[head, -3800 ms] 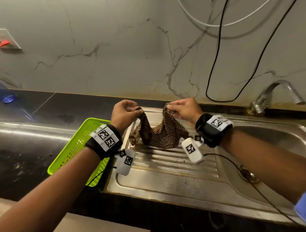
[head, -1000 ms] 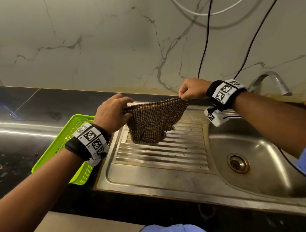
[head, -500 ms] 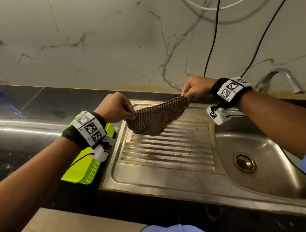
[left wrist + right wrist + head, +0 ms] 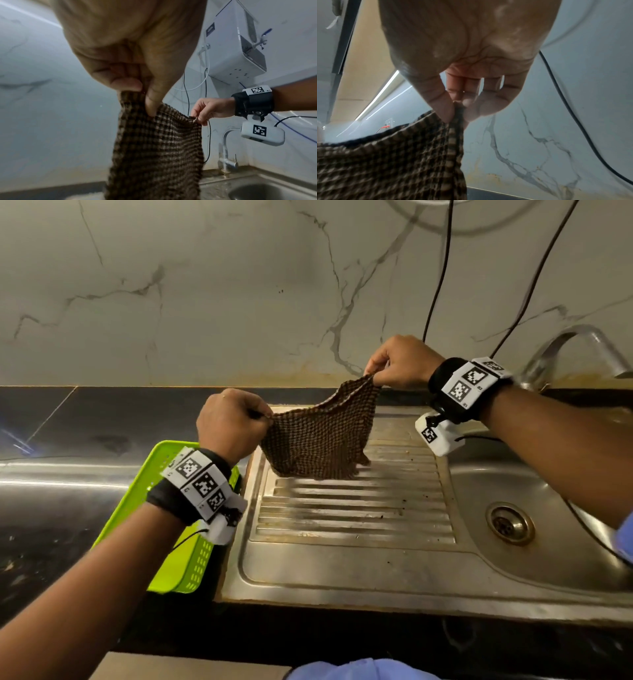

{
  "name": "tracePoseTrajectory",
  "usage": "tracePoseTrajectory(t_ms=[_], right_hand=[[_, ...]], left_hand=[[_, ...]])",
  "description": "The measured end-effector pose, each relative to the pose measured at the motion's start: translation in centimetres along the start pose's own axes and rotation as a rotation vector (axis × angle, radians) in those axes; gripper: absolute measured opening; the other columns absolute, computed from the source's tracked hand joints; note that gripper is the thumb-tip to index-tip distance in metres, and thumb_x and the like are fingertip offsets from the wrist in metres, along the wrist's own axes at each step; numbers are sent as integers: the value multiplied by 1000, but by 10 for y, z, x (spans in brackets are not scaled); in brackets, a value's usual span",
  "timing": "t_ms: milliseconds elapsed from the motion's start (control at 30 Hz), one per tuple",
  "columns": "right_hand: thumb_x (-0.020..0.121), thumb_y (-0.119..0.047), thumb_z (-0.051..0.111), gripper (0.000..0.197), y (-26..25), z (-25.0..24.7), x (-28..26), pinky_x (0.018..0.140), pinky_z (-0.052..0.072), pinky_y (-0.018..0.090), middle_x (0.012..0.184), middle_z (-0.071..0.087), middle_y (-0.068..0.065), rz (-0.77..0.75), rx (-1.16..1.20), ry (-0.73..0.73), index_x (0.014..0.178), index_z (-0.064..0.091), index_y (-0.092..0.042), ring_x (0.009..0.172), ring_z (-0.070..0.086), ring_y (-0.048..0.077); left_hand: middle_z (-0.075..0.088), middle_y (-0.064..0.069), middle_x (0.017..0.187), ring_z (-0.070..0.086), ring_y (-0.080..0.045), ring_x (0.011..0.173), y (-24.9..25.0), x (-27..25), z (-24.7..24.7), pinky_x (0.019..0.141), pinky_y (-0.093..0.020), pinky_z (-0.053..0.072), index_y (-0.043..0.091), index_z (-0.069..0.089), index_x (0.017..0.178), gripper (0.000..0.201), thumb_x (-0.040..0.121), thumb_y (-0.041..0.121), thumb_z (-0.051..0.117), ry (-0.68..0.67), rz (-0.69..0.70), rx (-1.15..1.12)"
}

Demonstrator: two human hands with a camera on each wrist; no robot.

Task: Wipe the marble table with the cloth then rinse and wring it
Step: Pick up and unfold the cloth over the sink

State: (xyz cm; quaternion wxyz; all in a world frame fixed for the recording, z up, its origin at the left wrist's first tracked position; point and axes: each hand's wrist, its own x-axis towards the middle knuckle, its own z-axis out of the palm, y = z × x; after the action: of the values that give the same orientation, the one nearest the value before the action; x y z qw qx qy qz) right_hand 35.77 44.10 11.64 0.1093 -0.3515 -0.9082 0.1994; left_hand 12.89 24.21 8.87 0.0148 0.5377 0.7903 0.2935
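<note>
A brown checked cloth [image 4: 320, 440] hangs spread in the air over the ribbed drainboard [image 4: 352, 508] of the steel sink. My left hand [image 4: 267, 416] pinches its left top corner, thumb against fingers, as the left wrist view shows the cloth [image 4: 154, 155] dangling below that hand [image 4: 145, 97]. My right hand [image 4: 375, 376] pinches the right top corner, held higher and nearer the wall. In the right wrist view the thumb and fingers of that hand [image 4: 457, 112] clamp the cloth [image 4: 393, 162] edge. The cloth's lower edge hangs just above the drainboard.
A green plastic basket [image 4: 178, 559] sits left of the sink on the dark counter [image 4: 68, 433]. The sink bowl with its drain [image 4: 509, 523] lies to the right, under the tap [image 4: 575, 350]. Black cables [image 4: 442, 275] hang down the marble wall.
Both hands keep pinching the cloth. It now hangs flatter and lower between them than half a second ago; since 3.8 s ago it went from bunched to spread out.
</note>
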Motion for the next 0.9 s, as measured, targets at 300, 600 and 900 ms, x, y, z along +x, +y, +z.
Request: tracePoseTrajectory(t_ms=[300,600,900], right_hand=[[82,-19,66,17,-8,17,-10,63,39,21,77,67,-7,40,-79,-61,95,76,-17,71,57,5],[82,-11,66,17,-12,27,-7,79,53,28,83,70,-3,139,71,28,95,76,-13,83,66,13],[82,-15,62,22,-35,43,-28,67,44,20,91,70,-5,-39,-104,-81,99,75,-21,81,61,10]], left_hand=[[73,-4,83,69,-18,81,-22,0,28,83,-37,58,20,75,84,17,74,7,79,-256,-208,-379],[72,2,89,62,-23,89,-21,-21,47,77,-38,50,30,77,89,20,83,15,65,-50,83,77],[74,-2,85,69,-16,89,-24,-21,53,89,-38,55,20,77,80,18,71,5,78,-262,-383,-599]])
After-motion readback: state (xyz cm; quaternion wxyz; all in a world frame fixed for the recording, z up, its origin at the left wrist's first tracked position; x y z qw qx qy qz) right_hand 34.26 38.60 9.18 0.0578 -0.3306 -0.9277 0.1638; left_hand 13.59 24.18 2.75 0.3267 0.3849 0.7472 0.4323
